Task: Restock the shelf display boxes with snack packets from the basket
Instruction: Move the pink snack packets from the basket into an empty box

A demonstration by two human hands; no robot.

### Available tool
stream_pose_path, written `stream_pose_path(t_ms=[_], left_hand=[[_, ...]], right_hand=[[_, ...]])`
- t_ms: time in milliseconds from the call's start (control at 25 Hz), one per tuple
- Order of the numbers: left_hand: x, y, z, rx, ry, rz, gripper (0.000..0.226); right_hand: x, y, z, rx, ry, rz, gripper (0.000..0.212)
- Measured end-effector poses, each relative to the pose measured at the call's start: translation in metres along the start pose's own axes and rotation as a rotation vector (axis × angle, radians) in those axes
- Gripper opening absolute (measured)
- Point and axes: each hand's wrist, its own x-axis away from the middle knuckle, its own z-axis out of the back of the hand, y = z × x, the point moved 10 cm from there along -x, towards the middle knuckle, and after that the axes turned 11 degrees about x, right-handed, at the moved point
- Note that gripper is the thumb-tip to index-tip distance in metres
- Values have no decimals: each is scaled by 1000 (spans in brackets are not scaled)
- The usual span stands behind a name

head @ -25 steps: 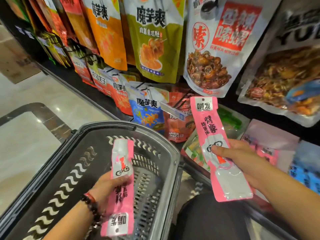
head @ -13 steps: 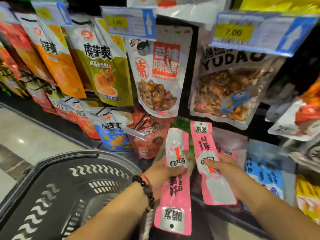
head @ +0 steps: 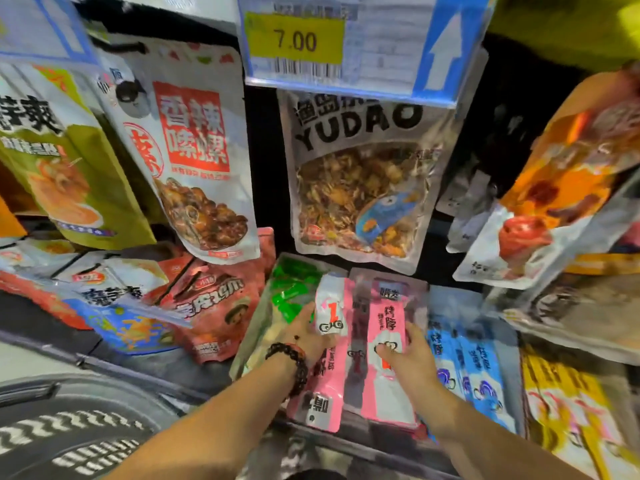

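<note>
Both pink packets now lower over the display box (head: 420, 292), left hand (head: 306, 336) gripping the left packet (head: 327, 355), right hand (head: 412, 358) pinching the right packet (head: 388, 341), box contents blurred.

A yellow price tag (head: 295, 39) hanging from the shelf edge read "7.00" above a barcode, beside a white up-arrow on blue (head: 446, 51). The grey pouch (head: 360, 174) beneath it carried "YUDAO" in large black letters under a line of blurred Chinese characters. The white pouch (head: 187, 161) to its left bore "香辣嗦螺" in white on a red panel. The pink snack packet (head: 329, 317) in the left hand (head: 308, 336) showed a red "1". Other print was too blurred to read.
</note>
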Motion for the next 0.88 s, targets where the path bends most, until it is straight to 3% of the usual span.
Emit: stream_pose_path(t_ms=[200, 360, 520, 640, 760, 840, 880], left_hand=[[-8, -1, 4, -5, 78, -22, 60], [-6, -2, 4, 38, 86, -39, 67], [0, 2, 2, -72, 53, -13, 61], [2, 0, 2, -197, 15, 26, 62], [5, 10, -12, -363, -106, 132, 62], [6, 26, -24, -570, -169, 184, 54], [6, 35, -32, -655, -158, 185, 52]], right_hand=[[-35, 29, -59, 188, -13, -82, 70], [-45, 46, -84, 563, -45, -68, 79], [-54, 63, -84, 789, -70, -34, 64], [-63, 54, -78, 695, -146, 5, 57], [-67, -6, -33, 636, 1, 196, 41], [-53, -67, -1, 759, 83, 508, 44], [-39, -91, 6, 835, 39, 654, 48]])
